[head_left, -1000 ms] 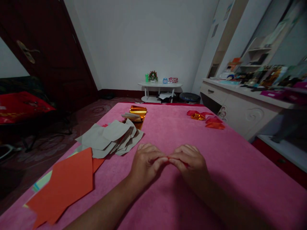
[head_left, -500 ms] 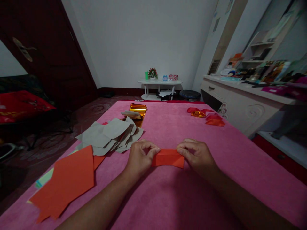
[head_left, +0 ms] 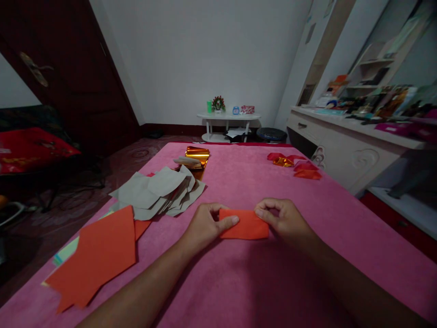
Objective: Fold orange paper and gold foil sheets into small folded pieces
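Pink, soft-looking cloth (head_left: 218, 291) spreads out before you, with a small white table (head_left: 227, 117) standing by the pale wall (head_left: 177, 54) beyond. Between your hands, at the middle of the cloth, is a small rectangle of plain orange paper (head_left: 249, 229). Your left hand (head_left: 210, 225) grips its left end, thumb laid across the near face; your right hand (head_left: 285, 220) pinches the upper right corner between thumb and finger. You seem to be at a folding or creasing step. Dim light makes it hard to tell how many layers you hold, or whether the lower edge touches the cloth. From here, the next move would call for matched edges, a steady left thumb and even pressure along the crease. Large orange paper sheets (head_left: 102, 255) and a fanned stack of grey paper pieces (head_left: 164, 187) lie to your left, clear of both wrists.
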The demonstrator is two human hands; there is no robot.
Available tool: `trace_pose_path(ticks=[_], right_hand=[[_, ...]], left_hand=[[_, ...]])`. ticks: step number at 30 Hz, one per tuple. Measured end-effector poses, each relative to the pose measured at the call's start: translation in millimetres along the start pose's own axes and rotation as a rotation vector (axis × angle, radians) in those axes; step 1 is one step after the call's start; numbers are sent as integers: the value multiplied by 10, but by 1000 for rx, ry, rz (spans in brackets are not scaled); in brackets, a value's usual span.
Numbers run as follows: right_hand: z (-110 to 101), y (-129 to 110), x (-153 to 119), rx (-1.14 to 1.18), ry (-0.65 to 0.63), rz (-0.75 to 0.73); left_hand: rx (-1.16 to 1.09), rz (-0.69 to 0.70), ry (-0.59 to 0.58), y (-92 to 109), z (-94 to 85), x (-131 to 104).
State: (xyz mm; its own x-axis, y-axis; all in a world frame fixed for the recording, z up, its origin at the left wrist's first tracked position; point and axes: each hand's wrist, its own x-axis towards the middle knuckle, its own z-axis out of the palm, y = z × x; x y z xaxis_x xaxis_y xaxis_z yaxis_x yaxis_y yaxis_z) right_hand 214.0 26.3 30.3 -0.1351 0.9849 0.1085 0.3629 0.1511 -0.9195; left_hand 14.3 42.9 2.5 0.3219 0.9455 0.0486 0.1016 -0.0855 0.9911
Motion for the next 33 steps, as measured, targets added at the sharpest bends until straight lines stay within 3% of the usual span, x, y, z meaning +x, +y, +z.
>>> trace_pose_path(ticks=[3,11,18,26,28,31,33], right_hand=[[36,3,-25,-17,-49,6],[195,3,-72,-361,-62,-107],[27,83,-14,-156,-94,-54],[-100,144,58,-182,-167,-38],[-71,134,37,-227,-168,-64],[47,83,-41,-294,-193,-98],[150,37,-109,-332,-208,-185]], left_hand=[[-25,-81,-12,-44,33,-12],[105,82,28,-41,139,-93],[155,144,123,-41,55,-71],[103,-1,88,-150,-60,29],[278,87,111,-50,-68,9],[760,419,168,170,4,-67],[1027,573,107,271,90,-117]])
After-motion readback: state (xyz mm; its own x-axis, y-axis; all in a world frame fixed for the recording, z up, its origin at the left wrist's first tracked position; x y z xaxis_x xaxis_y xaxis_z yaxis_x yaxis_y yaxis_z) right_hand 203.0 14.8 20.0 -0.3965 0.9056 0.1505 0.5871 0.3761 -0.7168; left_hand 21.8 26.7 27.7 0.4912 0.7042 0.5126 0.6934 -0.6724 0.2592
